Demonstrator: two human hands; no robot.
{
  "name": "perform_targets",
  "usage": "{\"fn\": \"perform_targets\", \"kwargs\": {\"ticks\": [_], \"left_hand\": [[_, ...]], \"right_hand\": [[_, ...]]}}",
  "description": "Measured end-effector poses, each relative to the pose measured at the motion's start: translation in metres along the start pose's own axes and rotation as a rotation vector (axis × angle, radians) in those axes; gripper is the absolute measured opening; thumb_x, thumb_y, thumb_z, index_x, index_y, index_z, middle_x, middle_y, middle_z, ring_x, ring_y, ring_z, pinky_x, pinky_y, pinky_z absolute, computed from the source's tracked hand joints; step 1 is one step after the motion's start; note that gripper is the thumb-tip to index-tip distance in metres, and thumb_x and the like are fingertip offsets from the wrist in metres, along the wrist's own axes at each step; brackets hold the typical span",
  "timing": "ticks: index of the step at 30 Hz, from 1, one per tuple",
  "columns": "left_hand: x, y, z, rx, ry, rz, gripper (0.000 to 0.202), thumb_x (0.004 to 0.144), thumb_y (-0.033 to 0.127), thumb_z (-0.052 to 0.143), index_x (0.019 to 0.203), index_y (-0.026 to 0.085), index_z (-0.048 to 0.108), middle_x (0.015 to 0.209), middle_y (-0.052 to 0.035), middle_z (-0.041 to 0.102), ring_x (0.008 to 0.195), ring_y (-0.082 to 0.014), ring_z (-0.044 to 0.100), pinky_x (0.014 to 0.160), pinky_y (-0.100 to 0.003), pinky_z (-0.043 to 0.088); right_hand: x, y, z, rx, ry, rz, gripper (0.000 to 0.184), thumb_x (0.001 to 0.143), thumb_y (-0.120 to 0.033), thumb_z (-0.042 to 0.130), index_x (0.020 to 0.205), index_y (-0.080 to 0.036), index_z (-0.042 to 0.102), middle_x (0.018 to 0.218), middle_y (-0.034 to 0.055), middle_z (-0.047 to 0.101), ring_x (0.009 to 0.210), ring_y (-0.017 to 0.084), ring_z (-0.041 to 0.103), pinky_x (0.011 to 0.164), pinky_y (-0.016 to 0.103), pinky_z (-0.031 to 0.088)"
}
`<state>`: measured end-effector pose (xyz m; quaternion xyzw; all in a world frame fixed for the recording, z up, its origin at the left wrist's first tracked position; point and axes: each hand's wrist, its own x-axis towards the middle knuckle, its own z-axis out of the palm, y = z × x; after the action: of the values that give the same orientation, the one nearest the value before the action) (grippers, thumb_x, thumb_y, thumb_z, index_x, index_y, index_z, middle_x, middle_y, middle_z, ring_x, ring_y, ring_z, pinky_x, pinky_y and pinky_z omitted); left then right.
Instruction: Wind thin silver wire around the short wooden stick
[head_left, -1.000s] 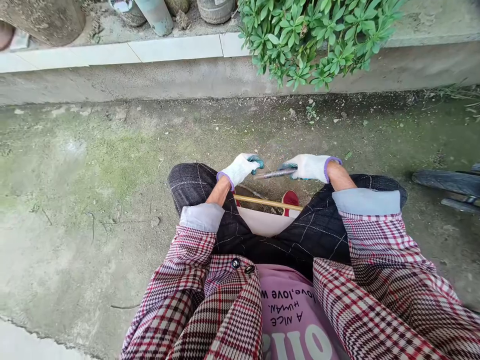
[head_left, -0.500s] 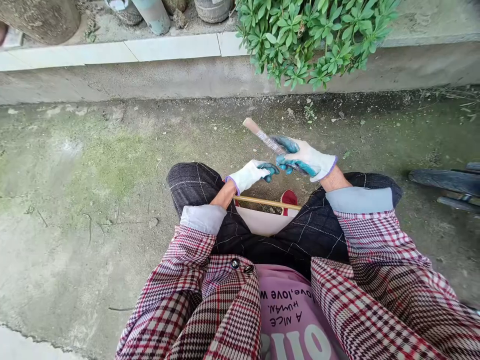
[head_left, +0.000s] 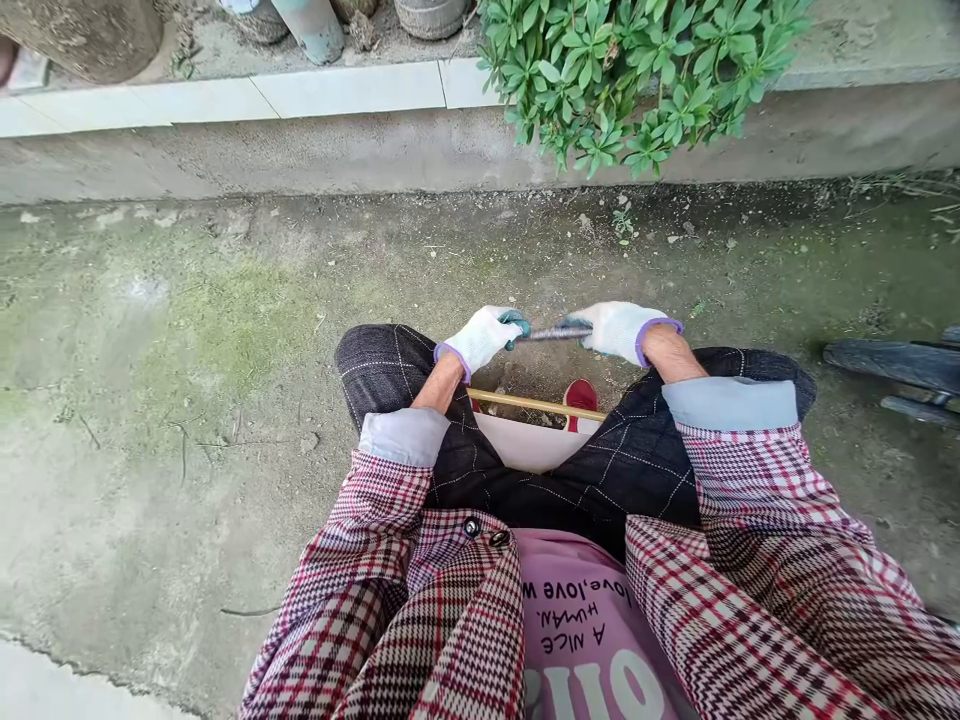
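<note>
A short stick (head_left: 555, 333) runs nearly level between my two gloved hands, above the gap between my knees. Its visible middle looks grey and wrapped, perhaps with wire or cord. My left hand (head_left: 484, 338), in a white glove with blue-green fingers, is closed round the stick's left end. At the other end, my right hand (head_left: 616, 332) in a matching glove grips with its knuckles turned up. Both ends of the stick are hidden inside the gloves.
A thin yellowish rod (head_left: 532, 403) and a white surface (head_left: 529, 445) lie between my thighs, near a red shoe (head_left: 580, 397). Ahead runs a low tiled ledge (head_left: 352, 92) with pots and a leafy bush (head_left: 637, 80). A black wheel (head_left: 892, 366) stands at right.
The stick has swung from slanting up and left, its pale end free, to nearly level. My left hand has moved from beside it to gripping it. My right hand has turned and lowered.
</note>
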<state>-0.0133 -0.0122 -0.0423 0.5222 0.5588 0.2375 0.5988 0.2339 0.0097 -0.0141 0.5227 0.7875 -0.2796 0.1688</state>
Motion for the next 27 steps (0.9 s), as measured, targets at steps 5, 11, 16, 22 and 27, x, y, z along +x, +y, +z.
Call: {"fn": "perform_targets", "kwargs": {"ticks": [5,11,16,22,27], "left_hand": [[0.004,-0.006,-0.008,-0.103,0.005,0.011,0.006,0.075,0.008,0.07,0.074,0.013,0.072,0.074,0.0,0.07,0.066,-0.0099,0.056,0.065,-0.024,0.047],[0.005,-0.01,0.002,-0.207,-0.091,0.029,0.007,0.081,0.017,0.071,0.084,0.014,0.077,0.077,-0.0005,0.072,0.064,-0.0098,0.06,0.066,-0.024,0.05],[0.002,-0.006,0.022,-0.18,-0.179,0.036,0.008,0.08,0.02,0.077,0.077,0.013,0.075,0.072,0.0008,0.071,0.059,-0.0084,0.056,0.065,-0.024,0.05],[0.0,-0.008,0.027,-0.163,-0.179,0.026,0.008,0.08,0.017,0.076,0.074,0.012,0.074,0.068,0.0017,0.069,0.06,-0.0081,0.053,0.064,-0.023,0.048],[0.004,-0.016,0.027,-0.074,-0.188,-0.003,0.016,0.082,0.007,0.062,0.079,0.012,0.077,0.068,0.0011,0.069,0.058,-0.0086,0.056,0.061,-0.023,0.047]], "right_hand": [[-0.015,0.0,-0.004,0.391,-0.245,-0.138,0.059,0.079,-0.019,0.073,0.137,-0.024,0.079,0.085,-0.0004,0.081,0.06,0.015,0.064,0.056,0.027,0.05],[-0.018,-0.004,-0.012,0.864,-0.019,-0.143,0.073,0.077,-0.032,0.08,0.149,-0.026,0.069,0.098,0.0036,0.081,0.068,0.018,0.068,0.06,0.03,0.058],[-0.013,-0.024,-0.001,1.144,0.045,-0.181,0.085,0.076,-0.036,0.081,0.157,-0.023,0.057,0.093,0.0036,0.077,0.064,0.015,0.062,0.054,0.027,0.053],[-0.003,-0.036,0.01,1.141,0.11,-0.093,0.073,0.084,-0.037,0.072,0.154,-0.021,0.059,0.09,0.0045,0.077,0.061,0.017,0.061,0.055,0.03,0.055],[0.009,-0.018,0.006,0.458,0.343,0.008,0.068,0.088,-0.024,0.066,0.156,-0.023,0.064,0.133,0.0098,0.08,0.106,0.029,0.076,0.096,0.041,0.062]]}}
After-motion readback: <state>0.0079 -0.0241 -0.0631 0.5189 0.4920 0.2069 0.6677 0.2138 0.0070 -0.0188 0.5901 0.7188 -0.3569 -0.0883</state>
